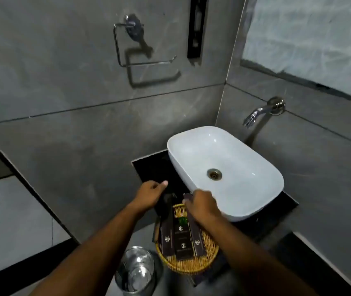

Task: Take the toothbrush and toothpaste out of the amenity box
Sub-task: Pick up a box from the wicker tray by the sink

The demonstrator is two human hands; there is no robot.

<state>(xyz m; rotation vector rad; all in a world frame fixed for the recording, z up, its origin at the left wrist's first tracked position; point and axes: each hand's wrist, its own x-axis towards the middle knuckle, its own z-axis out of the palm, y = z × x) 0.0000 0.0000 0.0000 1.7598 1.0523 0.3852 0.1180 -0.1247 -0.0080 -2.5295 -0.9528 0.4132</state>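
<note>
A round wicker basket [188, 264] sits on the black counter in front of the basin. It holds three long dark amenity boxes with small logos: left box [167, 236], middle box [181, 242], right box [197, 238]. Something green [182, 221] shows between them. My right hand [202, 207] is closed over the upper end of the right box, whose tip sticks out past my fingers. My left hand [151, 193] hovers at the basket's far left edge, fingers curled, thumb forward, next to the top of the left box. Whether it grips that box is hidden. No bare toothbrush or toothpaste shows.
A white basin [234, 159] stands right of the basket, under a wall tap [260, 113]. A steel bin [135, 272] stands on the floor below the counter edge. A chrome roll holder [127, 43] hangs on the grey tiled wall. The black counter [149, 169] is narrow.
</note>
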